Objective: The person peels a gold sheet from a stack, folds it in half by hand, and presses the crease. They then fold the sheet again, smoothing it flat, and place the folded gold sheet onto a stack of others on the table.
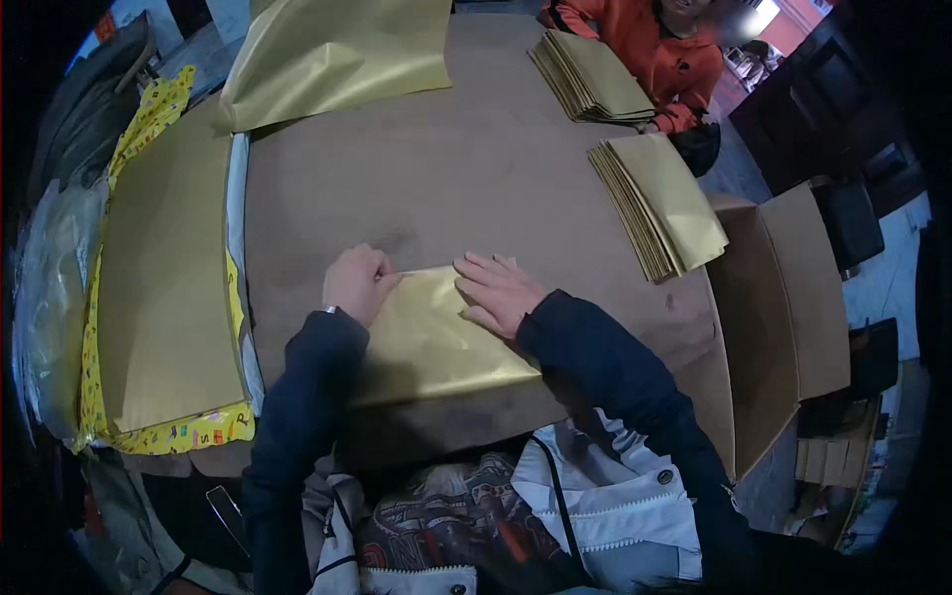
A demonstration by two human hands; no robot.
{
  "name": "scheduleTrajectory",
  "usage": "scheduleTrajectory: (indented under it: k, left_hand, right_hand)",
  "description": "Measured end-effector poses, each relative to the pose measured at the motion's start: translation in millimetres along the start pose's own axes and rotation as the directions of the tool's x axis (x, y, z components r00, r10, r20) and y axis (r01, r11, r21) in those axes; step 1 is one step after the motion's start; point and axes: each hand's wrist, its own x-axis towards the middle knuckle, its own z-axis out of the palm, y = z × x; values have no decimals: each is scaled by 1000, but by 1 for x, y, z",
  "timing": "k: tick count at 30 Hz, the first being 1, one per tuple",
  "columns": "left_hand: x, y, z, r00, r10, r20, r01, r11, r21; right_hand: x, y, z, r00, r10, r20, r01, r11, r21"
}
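Left hand (359, 281) fisted and right hand (499, 291) flat press a gold sheet (431, 342); no legible writing; folded gold stacks (662, 203) lie beyond, probably envelopes.

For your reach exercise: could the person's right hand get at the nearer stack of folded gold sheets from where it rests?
Probably yes: the right hand lies flat on the gold sheet, and only bare brown tabletop separates it from the nearer stack.

Hidden and cut-off parts

The gold sheet's (436, 342) near edge lies under both dark sleeves; the left hand (357, 281) covers its far corner. The top edge crops a person in orange (666, 55), and the big gold sheet (342, 50).
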Motion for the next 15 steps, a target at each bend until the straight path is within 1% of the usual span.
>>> scheduleTrajectory:
  k: [1, 2, 3, 4, 5, 6, 7, 8, 9, 10, 11, 12, 13, 15]
  left_hand:
    - [-1, 3, -4, 1000, -19, 3, 19, 1000, 17]
    - [-3, 8, -8, 999, -11, 37, 7, 995, 101]
    - [-9, 13, -6, 999, 50, -8, -49, 992, 112]
    - [-17, 19, -1, 993, 110, -52, -103, 987, 126]
    - [-22, 23, 4, 985, 157, 65, -156, 988, -16]
    - [-31, 30, 13, 975, 202, 87, -206, 978, 32]
    - [-37, 40, 18, 963, 246, 110, -255, 964, 79]
    - [-44, 46, 17, 942, 161, 293, -199, 975, 104]
    - [-47, 42, 16, 944, 155, 291, -192, 976, 105]
    - [-50, 35, 14, 952, 137, 274, -189, 967, 171]
    - [-55, 27, 11, 959, 120, 258, -183, 955, 235]
    - [-56, 19, 2, 950, 72, 304, -160, 948, 274]
    - [-58, 11, -6, 950, 58, 306, -147, 949, 278]
    - [-64, -4, -20, 938, -34, 345, -104, 922, 372]
  right_hand:
    - [-2, -3, 5, 1000, 15, 21, -14, 1000, -18]
    - [-5, -2, 6, 999, 13, 48, -12, 1000, -8]
    - [-3, -2, 4, 999, 0, 45, 0, 1000, -10]
    - [-2, -2, 2, 996, 24, 88, -23, 1000, -13]
    - [-2, -4, 1, 990, 51, 133, -49, 999, -14]
    - [-3, -2, 6, 995, 33, 97, -31, 999, -22]
    - [-3, -2, 4, 995, 24, 100, -23, 1000, -21]
    - [-2, -3, 1, 995, 19, 101, -18, 1000, -16]
    - [-2, -4, -1, 995, 16, 100, -15, 1000, -12]
    - [-3, -2, 5, 998, 6, 68, -5, 1000, -15]
    - [-5, -2, 5, 997, 2, 71, -2, 1000, -11]
    - [-4, -2, 2, 996, 6, 91, -1, 998, -57]
    - [-2, -3, 1, 994, 5, 110, 6, 995, -100]
    - [-2, -3, 2, 993, 14, 115, -1, 994, -110]
